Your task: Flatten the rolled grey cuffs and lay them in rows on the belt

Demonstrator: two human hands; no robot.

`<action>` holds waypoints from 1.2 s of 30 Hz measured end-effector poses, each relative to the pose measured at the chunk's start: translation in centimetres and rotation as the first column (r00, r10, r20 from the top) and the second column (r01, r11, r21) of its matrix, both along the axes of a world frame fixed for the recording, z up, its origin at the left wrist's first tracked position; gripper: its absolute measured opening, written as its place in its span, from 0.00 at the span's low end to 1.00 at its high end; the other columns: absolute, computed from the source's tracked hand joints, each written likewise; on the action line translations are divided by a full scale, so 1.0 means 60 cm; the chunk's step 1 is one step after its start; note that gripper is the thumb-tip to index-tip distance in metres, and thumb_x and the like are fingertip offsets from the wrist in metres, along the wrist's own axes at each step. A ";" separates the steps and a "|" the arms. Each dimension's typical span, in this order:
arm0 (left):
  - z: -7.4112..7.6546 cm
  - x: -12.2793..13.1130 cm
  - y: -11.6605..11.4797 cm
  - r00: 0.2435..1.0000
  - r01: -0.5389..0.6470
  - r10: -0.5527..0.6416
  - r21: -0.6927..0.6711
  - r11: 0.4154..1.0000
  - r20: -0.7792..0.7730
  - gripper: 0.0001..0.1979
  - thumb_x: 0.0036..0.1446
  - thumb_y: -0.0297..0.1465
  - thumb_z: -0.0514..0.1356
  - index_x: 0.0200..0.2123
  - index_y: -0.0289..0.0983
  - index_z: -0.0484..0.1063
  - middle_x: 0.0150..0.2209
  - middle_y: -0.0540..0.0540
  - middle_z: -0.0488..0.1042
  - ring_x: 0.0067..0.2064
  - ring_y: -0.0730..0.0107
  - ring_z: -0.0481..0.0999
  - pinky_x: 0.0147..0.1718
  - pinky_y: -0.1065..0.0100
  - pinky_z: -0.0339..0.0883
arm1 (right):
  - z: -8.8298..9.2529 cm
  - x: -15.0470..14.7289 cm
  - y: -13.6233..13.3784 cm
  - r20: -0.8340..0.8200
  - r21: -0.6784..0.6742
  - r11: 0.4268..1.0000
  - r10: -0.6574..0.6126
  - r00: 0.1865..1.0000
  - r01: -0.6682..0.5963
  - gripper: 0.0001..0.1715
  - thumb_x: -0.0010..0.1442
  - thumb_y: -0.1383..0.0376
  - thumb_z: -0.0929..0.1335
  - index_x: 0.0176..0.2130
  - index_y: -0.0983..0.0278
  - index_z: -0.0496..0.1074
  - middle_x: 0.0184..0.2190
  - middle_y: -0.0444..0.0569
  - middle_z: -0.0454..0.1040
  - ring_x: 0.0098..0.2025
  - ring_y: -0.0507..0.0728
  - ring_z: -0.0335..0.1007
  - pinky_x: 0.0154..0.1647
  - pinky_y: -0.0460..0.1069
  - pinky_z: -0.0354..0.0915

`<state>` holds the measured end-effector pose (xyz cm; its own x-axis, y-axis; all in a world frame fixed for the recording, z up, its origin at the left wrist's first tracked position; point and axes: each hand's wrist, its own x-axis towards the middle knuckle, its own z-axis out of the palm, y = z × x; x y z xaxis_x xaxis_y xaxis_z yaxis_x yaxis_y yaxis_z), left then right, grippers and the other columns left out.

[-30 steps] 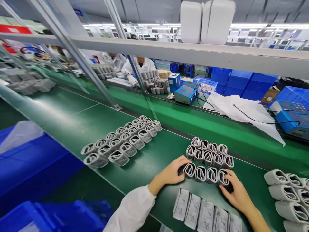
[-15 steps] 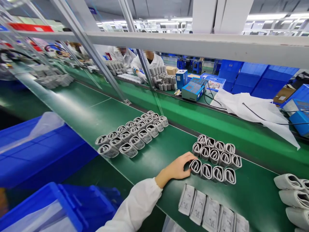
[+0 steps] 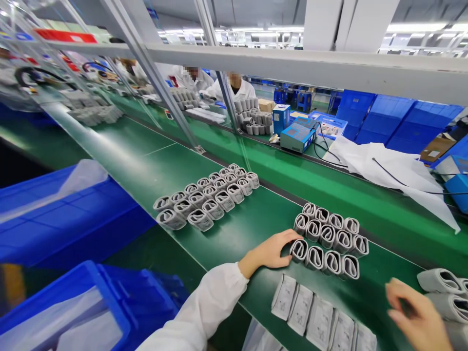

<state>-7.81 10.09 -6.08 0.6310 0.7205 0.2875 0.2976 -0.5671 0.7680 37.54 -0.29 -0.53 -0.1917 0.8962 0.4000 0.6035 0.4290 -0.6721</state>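
Note:
My left hand (image 3: 272, 251) rests on the green belt (image 3: 234, 234), its curled fingers touching the leftmost grey rolled cuff (image 3: 299, 249) of a small cluster of rolled cuffs (image 3: 331, 239). My right hand (image 3: 417, 317) is at the lower right, blurred, fingers loosely bent, close to a pile of larger rolled cuffs (image 3: 444, 295); I cannot make out anything in it. Several flat white packets (image 3: 318, 319) lie in a row near the belt's front edge, between my two hands.
A longer block of rolled cuffs (image 3: 206, 197) lies further left on the belt. Blue bins (image 3: 66, 219) stand below at left. A blue device (image 3: 298, 136) with cables and white sheet (image 3: 387, 168) sit beyond. Two people in white (image 3: 219, 87) work across the line.
My right hand left the cuff cluster's right end, went out of view, and now shows at the lower right by the larger cuffs. My left hand stays on the cluster's left end.

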 end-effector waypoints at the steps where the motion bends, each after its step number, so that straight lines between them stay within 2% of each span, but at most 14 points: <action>1: 0.000 -0.001 0.000 1.000 0.001 -0.001 -0.003 1.000 0.005 0.40 0.56 0.27 0.66 0.73 0.43 0.69 0.68 0.37 0.77 0.67 0.46 0.80 0.70 0.48 0.75 | -0.019 -0.017 0.008 -0.022 -0.012 0.999 0.032 0.999 -0.032 0.21 0.71 0.43 0.75 0.42 0.56 0.78 0.25 0.43 0.71 0.24 0.55 0.68 0.28 0.51 0.72; 3: 0.000 -0.001 0.001 1.000 0.002 -0.002 -0.007 1.000 0.020 0.39 0.55 0.27 0.67 0.72 0.42 0.70 0.67 0.36 0.78 0.66 0.46 0.81 0.70 0.48 0.75 | -0.058 -0.051 0.020 -0.037 -0.044 0.999 0.024 0.999 -0.026 0.18 0.74 0.49 0.73 0.54 0.56 0.78 0.30 0.42 0.72 0.24 0.53 0.67 0.30 0.50 0.74; 6: 0.001 0.001 0.001 0.999 0.015 -0.014 -0.002 1.000 0.037 0.37 0.55 0.27 0.67 0.70 0.41 0.72 0.65 0.37 0.80 0.64 0.47 0.82 0.68 0.50 0.76 | -0.099 -0.082 0.025 0.046 -0.049 0.998 0.050 0.998 -0.048 0.26 0.74 0.54 0.74 0.66 0.57 0.74 0.33 0.41 0.70 0.26 0.53 0.68 0.31 0.49 0.74; 8: 0.003 0.003 0.001 0.999 0.014 -0.014 0.000 1.000 0.040 0.36 0.55 0.26 0.66 0.69 0.42 0.73 0.64 0.38 0.80 0.64 0.49 0.82 0.68 0.52 0.76 | -0.109 -0.087 0.025 0.074 -0.023 0.998 0.067 0.995 -0.065 0.24 0.75 0.57 0.73 0.67 0.56 0.74 0.36 0.42 0.71 0.26 0.52 0.68 0.32 0.49 0.75; 10: 0.004 0.006 0.000 0.999 -0.001 0.001 0.000 1.000 0.044 0.36 0.55 0.24 0.66 0.69 0.42 0.74 0.63 0.39 0.81 0.63 0.51 0.82 0.68 0.52 0.76 | -0.110 -0.086 0.024 0.073 0.019 0.999 0.026 0.997 -0.027 0.19 0.76 0.59 0.71 0.64 0.55 0.74 0.46 0.49 0.75 0.28 0.51 0.68 0.35 0.51 0.76; 13: 0.005 0.010 -0.001 0.999 -0.027 0.027 0.001 1.000 0.040 0.35 0.55 0.23 0.65 0.67 0.42 0.75 0.62 0.39 0.82 0.62 0.51 0.83 0.66 0.53 0.77 | -0.107 -0.086 0.022 0.080 0.058 0.998 -0.024 0.997 0.019 0.16 0.77 0.59 0.71 0.61 0.56 0.75 0.61 0.58 0.74 0.31 0.51 0.73 0.36 0.53 0.78; 16: 0.004 0.013 0.000 0.999 -0.046 0.046 0.002 0.999 0.018 0.35 0.54 0.21 0.65 0.66 0.41 0.76 0.60 0.39 0.82 0.61 0.52 0.84 0.65 0.53 0.78 | -0.107 -0.089 0.022 0.088 0.044 0.999 -0.006 0.996 0.003 0.16 0.78 0.60 0.69 0.62 0.56 0.73 0.69 0.63 0.72 0.34 0.52 0.78 0.36 0.52 0.78; 19: 0.003 0.013 0.000 0.998 -0.054 0.054 0.005 0.999 0.012 0.34 0.56 0.20 0.64 0.67 0.42 0.76 0.61 0.39 0.82 0.62 0.53 0.83 0.66 0.54 0.77 | -0.111 -0.089 0.022 0.110 0.057 0.998 0.001 0.994 -0.007 0.15 0.79 0.59 0.68 0.62 0.58 0.73 0.67 0.63 0.76 0.48 0.59 0.86 0.42 0.51 0.81; 21: 0.001 0.013 0.000 0.998 -0.060 0.060 0.004 0.998 0.009 0.33 0.59 0.20 0.63 0.67 0.42 0.76 0.62 0.39 0.82 0.62 0.53 0.83 0.67 0.54 0.77 | -0.116 -0.085 0.023 0.114 0.069 0.998 0.007 0.993 -0.015 0.15 0.79 0.59 0.69 0.61 0.58 0.74 0.67 0.63 0.77 0.55 0.61 0.87 0.44 0.50 0.82; 24: -0.001 0.011 -0.001 0.998 -0.064 0.064 0.003 0.998 -0.006 0.32 0.61 0.20 0.62 0.68 0.43 0.75 0.62 0.39 0.82 0.63 0.54 0.83 0.67 0.53 0.77 | -0.123 -0.075 0.027 0.120 0.083 0.995 0.050 0.991 -0.060 0.15 0.78 0.61 0.70 0.61 0.58 0.74 0.66 0.63 0.78 0.52 0.60 0.88 0.43 0.49 0.82; 27: -0.006 0.010 -0.002 0.998 -0.068 0.068 0.008 0.998 0.002 0.36 0.59 0.19 0.62 0.70 0.42 0.74 0.63 0.39 0.82 0.63 0.54 0.83 0.67 0.53 0.77 | -0.128 -0.066 0.030 0.135 0.118 0.988 0.082 0.987 -0.098 0.17 0.76 0.63 0.72 0.61 0.58 0.75 0.64 0.62 0.79 0.51 0.60 0.88 0.43 0.49 0.84; 33: -0.009 0.009 -0.003 0.998 -0.045 0.045 0.006 0.999 0.036 0.40 0.54 0.19 0.63 0.71 0.42 0.72 0.64 0.38 0.81 0.65 0.51 0.82 0.68 0.51 0.77 | -0.131 -0.063 0.029 0.132 0.105 0.991 0.069 0.989 -0.083 0.17 0.76 0.63 0.72 0.62 0.57 0.76 0.64 0.63 0.79 0.55 0.62 0.88 0.44 0.49 0.85; 36: -0.007 0.007 -0.006 0.998 -0.039 0.038 0.010 0.999 0.055 0.41 0.55 0.21 0.65 0.72 0.42 0.69 0.64 0.36 0.78 0.63 0.51 0.82 0.67 0.52 0.77 | -0.134 -0.061 0.026 0.128 0.104 0.992 0.053 0.990 -0.066 0.18 0.76 0.63 0.72 0.63 0.57 0.76 0.65 0.62 0.79 0.59 0.63 0.87 0.47 0.50 0.86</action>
<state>-7.38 9.74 -6.47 0.5859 0.7406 0.3289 0.2770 -0.5644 0.7776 33.87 1.28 -8.55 -0.2977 0.8346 0.4635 0.6507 0.5326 -0.5411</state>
